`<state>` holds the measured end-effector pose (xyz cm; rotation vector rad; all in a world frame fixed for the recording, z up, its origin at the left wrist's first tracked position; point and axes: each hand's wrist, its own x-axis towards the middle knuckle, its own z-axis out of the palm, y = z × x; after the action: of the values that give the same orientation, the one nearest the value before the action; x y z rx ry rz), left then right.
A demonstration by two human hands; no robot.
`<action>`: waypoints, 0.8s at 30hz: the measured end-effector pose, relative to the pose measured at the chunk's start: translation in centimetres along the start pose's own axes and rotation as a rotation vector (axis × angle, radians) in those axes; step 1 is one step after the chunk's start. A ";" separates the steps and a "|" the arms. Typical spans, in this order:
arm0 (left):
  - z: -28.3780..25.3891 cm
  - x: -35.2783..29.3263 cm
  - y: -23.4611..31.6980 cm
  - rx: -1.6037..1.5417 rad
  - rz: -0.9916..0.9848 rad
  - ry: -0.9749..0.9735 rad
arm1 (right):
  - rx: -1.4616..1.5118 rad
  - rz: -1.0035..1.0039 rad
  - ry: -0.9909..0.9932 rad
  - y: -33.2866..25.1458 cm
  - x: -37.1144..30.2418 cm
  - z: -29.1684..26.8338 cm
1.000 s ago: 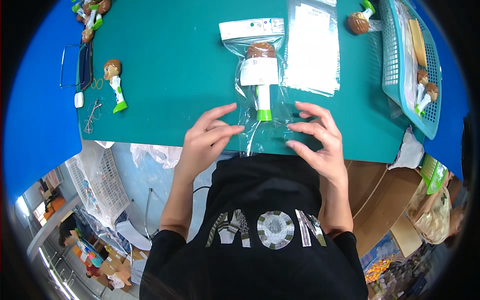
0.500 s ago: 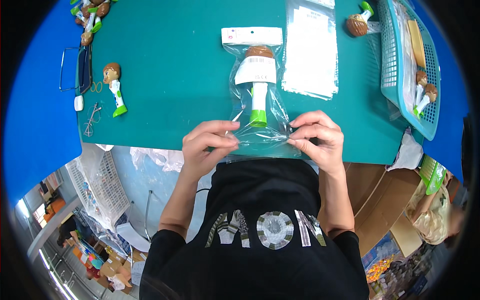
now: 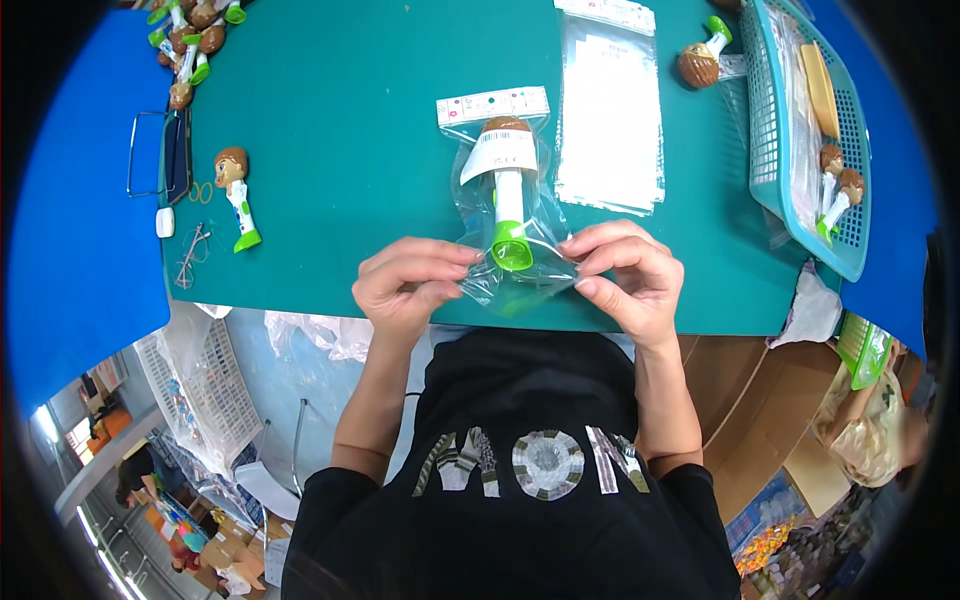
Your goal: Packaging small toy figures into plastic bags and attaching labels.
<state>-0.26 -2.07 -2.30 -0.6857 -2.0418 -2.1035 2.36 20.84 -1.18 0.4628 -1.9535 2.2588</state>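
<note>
A clear plastic bag with a printed white header lies in front of me on the green table. Inside it is a figurine with a brown head, white body and green base, its base toward me. A white barcode label covers part of the head. My left hand pinches the bag's near left corner between thumb and fingers. At the near right corner my right hand pinches the film likewise. The bag's near edge is spread between both hands, just past the figurine's green base.
Beyond my right hand lies a stack of flat bags. A teal basket at the right holds bags and figurines. One figurine lies at the left, near a phone and wire bits; several more figurines are piled far left.
The bag's header has tilted and dropped a little nearer, and the figurine's base has come closer to the bag's near edge. Both hands keep their pinch. The view has shifted slightly.
</note>
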 end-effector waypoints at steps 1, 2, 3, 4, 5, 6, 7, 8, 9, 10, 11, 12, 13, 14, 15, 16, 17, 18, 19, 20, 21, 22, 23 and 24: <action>0.0 -0.1 0.1 0.010 -0.012 0.013 | -0.024 -0.007 -0.011 0.0 -0.2 0.0; 0.1 -0.2 0.1 0.011 -0.014 0.014 | -0.023 -0.005 -0.011 0.0 -0.3 0.0; 0.2 -0.2 0.1 0.034 0.048 -0.012 | -0.039 -0.015 -0.014 0.0 -0.6 0.1; 0.3 -0.3 0.1 0.056 0.110 -0.039 | -0.055 -0.025 -0.017 0.1 -0.9 0.2; 0.4 -0.4 0.3 0.056 0.106 -0.038 | -0.054 -0.021 -0.016 0.0 -1.1 0.4; 0.6 -0.7 0.5 0.060 0.053 -0.004 | 0.022 0.064 0.078 -0.2 -1.5 0.9; 0.7 -1.0 0.8 0.063 0.000 0.031 | 0.098 0.151 0.172 -0.3 -2.0 1.3; 0.9 -1.5 1.0 0.061 -0.005 0.031 | 0.098 0.156 0.173 -0.4 -2.5 1.8; 1.0 -2.1 1.1 0.089 -0.086 0.064 | 0.112 0.226 0.261 -0.5 -3.0 2.4; 1.2 -2.8 1.2 0.117 -0.168 0.098 | 0.127 0.297 0.348 -0.6 -3.5 2.9; 1.6 -3.3 1.3 0.116 -0.174 0.098 | 0.127 0.303 0.350 -0.7 -3.9 3.3; 2.0 -3.8 1.3 0.101 -0.235 0.150 | 0.138 0.367 0.398 -0.7 -4.3 3.7; 2.2 -4.3 1.3 0.085 -0.296 0.202 | 0.150 0.432 0.447 -0.7 -4.7 4.1; 2.2 -4.7 1.3 0.084 -0.304 0.200 | 0.149 0.442 0.468 -0.5 -5.0 4.3; 2.1 -5.1 1.3 0.135 -0.293 0.157 | 0.149 0.449 0.472 -0.4 -5.2 4.4; 2.0 -5.4 1.3 0.185 -0.282 0.112 | 0.109 0.454 0.473 -0.4 -5.4 4.5; 2.0 -5.8 1.3 0.184 -0.289 0.110 | 0.069 0.458 0.473 -0.3 -5.5 4.6; 1.9 -6.2 1.3 0.213 -0.352 0.127 | 0.069 0.464 0.476 -0.3 -5.6 4.6; 2.0 -6.5 1.3 0.241 -0.416 0.143 | 0.040 0.491 0.475 -0.4 -5.5 4.7; 2.2 -6.5 1.3 0.240 -0.421 0.140 | 0.010 0.516 0.474 -0.4 -5.5 4.7; 2.6 -6.4 1.4 0.227 -0.479 0.220 | 0.009 0.520 0.477 -0.3 -5.6 4.8; 2.9 -6.3 1.5 0.215 -0.536 0.300 | -0.042 0.508 0.473 0.0 -5.6 4.9; 2.9 -6.2 1.6 0.213 -0.541 0.296 | -0.093 0.496 0.470 0.1 -5.7 5.0; 2.9 -6.1 1.8 0.221 -0.554 0.268 | -0.095 0.500 0.475 0.1 -5.7 5.0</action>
<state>6.52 -0.68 -3.17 0.2153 -2.4398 -2.0119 8.47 16.57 -2.41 -0.5878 -2.0493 2.2234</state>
